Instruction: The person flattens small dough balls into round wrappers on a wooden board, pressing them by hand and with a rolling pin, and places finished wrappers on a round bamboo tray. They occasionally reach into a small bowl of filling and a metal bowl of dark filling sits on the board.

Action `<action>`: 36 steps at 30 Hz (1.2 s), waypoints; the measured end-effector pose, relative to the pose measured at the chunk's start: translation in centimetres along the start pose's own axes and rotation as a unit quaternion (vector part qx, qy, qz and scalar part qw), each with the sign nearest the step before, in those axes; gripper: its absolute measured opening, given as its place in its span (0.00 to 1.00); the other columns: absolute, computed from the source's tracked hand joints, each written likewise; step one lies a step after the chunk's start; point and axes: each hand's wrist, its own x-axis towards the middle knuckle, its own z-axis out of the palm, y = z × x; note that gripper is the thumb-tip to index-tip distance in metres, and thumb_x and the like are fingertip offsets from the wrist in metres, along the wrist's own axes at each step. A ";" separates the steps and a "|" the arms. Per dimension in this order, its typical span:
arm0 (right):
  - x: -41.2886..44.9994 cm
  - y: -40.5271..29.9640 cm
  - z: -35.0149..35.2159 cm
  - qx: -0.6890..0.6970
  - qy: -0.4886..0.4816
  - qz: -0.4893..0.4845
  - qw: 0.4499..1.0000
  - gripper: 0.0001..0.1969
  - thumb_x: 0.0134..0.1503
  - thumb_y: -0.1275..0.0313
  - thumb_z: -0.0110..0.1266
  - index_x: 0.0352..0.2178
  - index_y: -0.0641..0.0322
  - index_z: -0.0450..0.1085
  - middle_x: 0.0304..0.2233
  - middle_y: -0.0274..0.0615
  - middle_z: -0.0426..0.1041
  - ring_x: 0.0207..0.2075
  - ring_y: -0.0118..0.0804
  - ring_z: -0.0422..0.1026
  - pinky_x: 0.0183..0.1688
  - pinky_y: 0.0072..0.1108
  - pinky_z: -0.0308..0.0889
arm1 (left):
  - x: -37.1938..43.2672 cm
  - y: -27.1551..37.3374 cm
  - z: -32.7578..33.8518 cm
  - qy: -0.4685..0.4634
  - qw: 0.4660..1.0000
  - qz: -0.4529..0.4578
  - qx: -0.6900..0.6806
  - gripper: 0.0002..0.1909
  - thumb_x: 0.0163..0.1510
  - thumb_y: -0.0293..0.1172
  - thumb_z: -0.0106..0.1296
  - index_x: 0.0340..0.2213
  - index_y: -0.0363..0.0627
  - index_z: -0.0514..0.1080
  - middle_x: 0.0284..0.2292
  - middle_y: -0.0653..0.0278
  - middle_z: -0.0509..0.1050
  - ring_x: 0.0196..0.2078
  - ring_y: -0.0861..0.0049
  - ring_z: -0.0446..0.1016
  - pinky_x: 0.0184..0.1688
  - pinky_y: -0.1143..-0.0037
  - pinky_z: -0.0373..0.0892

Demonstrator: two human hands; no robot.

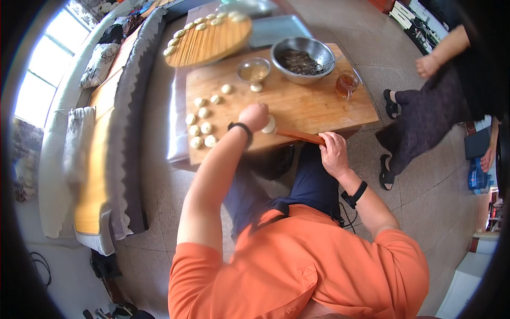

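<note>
My right hand [334,153] grips one end of a reddish-brown wooden rolling pin [301,136] at the near edge of a wooden board [295,109]. The pin's other end reaches a flat pale dough round [269,124]. My left hand [254,116] is curled right beside that round, its fingertips hidden beneath it, so I cannot tell whether it pinches the dough. Several small dough pieces [204,112] lie on the board left of my left hand. Another dough piece [256,87] sits beside a small metal bowl [254,70] beyond my hands.
A large steel bowl [303,60] with dark filling and a spoon stands at the back, near a glass mug of amber liquid [346,84]. A round slatted tray [211,42] bears several dough pieces. Beyond is a metal tray [279,31]. At right stands another person [430,99].
</note>
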 end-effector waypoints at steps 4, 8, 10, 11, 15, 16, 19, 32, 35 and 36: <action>-0.3 -0.2 0.1 0.030 0.012 -0.001 0.999 0.23 0.53 0.78 0.62 0.53 0.59 0.71 0.49 0.47 0.73 0.54 0.53 0.72 0.60 0.40 0.63 | -0.7 0.0 -0.8 -0.003 1.000 0.009 0.023 0.12 0.58 0.34 0.54 0.36 0.38 0.80 0.41 0.45 0.81 0.43 0.47 0.81 0.47 0.57 0.77; -0.9 0.4 0.6 0.045 0.043 0.039 0.997 0.23 0.54 0.78 0.61 0.53 0.60 0.70 0.49 0.48 0.74 0.54 0.54 0.72 0.59 0.41 0.64 | -2.0 0.7 -2.1 -0.001 0.984 0.029 -0.176 0.14 0.60 0.33 0.54 0.38 0.32 0.79 0.36 0.46 0.83 0.38 0.54 0.84 0.40 0.63 0.80; -0.9 0.6 1.0 0.069 0.082 0.061 0.992 0.23 0.55 0.78 0.60 0.53 0.61 0.69 0.48 0.50 0.74 0.52 0.56 0.73 0.57 0.42 0.66 | -2.3 0.9 -1.6 0.006 0.942 -0.034 -0.334 0.14 0.61 0.32 0.54 0.40 0.29 0.78 0.36 0.48 0.83 0.37 0.57 0.84 0.37 0.66 0.80; -1.0 0.7 1.1 0.069 0.081 0.060 0.992 0.23 0.55 0.78 0.60 0.53 0.61 0.69 0.48 0.50 0.74 0.52 0.56 0.73 0.57 0.42 0.66 | -2.4 1.1 -1.2 0.012 0.871 -0.094 -0.482 0.15 0.62 0.31 0.54 0.42 0.27 0.76 0.35 0.49 0.82 0.35 0.60 0.85 0.33 0.68 0.81; -0.5 0.0 1.2 0.091 0.073 0.082 0.990 0.22 0.56 0.78 0.59 0.53 0.62 0.68 0.48 0.51 0.74 0.50 0.57 0.73 0.54 0.42 0.67 | -3.0 0.7 2.0 0.066 0.817 -0.210 -0.532 0.14 0.67 0.28 0.52 0.47 0.25 0.72 0.38 0.49 0.81 0.34 0.67 0.84 0.34 0.73 0.83; -0.4 -0.2 1.3 0.093 0.069 0.089 0.989 0.22 0.56 0.78 0.59 0.53 0.62 0.68 0.47 0.51 0.74 0.50 0.58 0.73 0.53 0.42 0.67 | -3.3 0.5 3.0 0.090 0.804 -0.225 -0.543 0.14 0.66 0.27 0.51 0.47 0.26 0.72 0.38 0.49 0.80 0.34 0.67 0.84 0.33 0.73 0.82; -0.3 0.0 1.3 0.102 0.059 0.096 0.988 0.21 0.56 0.78 0.59 0.52 0.63 0.69 0.47 0.51 0.75 0.50 0.58 0.73 0.53 0.42 0.67 | -4.2 1.6 3.7 0.104 0.806 -0.243 -0.530 0.13 0.65 0.25 0.50 0.47 0.28 0.72 0.38 0.50 0.80 0.33 0.68 0.83 0.31 0.73 0.81; 8.5 -1.4 4.0 0.006 -0.015 -0.100 0.995 0.18 0.58 0.76 0.55 0.50 0.55 0.73 0.49 0.40 0.76 0.53 0.46 0.73 0.63 0.40 0.61 | -12.0 1.1 3.5 0.349 0.932 -0.050 -0.085 0.25 0.59 0.30 0.56 0.56 0.34 0.68 0.63 0.42 0.65 0.66 0.48 0.64 0.67 0.58 0.62; 10.4 -2.0 5.4 0.019 -0.041 -0.134 0.990 0.16 0.60 0.76 0.50 0.49 0.55 0.74 0.48 0.39 0.77 0.54 0.45 0.73 0.66 0.39 0.59 | -13.0 0.6 4.0 0.302 0.953 0.014 0.011 0.34 0.58 0.31 0.58 0.63 0.33 0.62 0.67 0.43 0.62 0.72 0.49 0.57 0.74 0.59 0.55; 10.7 -2.1 5.9 0.023 -0.050 -0.145 0.988 0.16 0.60 0.76 0.50 0.50 0.56 0.74 0.49 0.39 0.76 0.55 0.46 0.73 0.66 0.40 0.59 | -13.2 0.5 4.2 0.270 0.962 0.031 0.033 0.36 0.59 0.33 0.59 0.64 0.33 0.62 0.68 0.43 0.61 0.73 0.50 0.57 0.74 0.59 0.54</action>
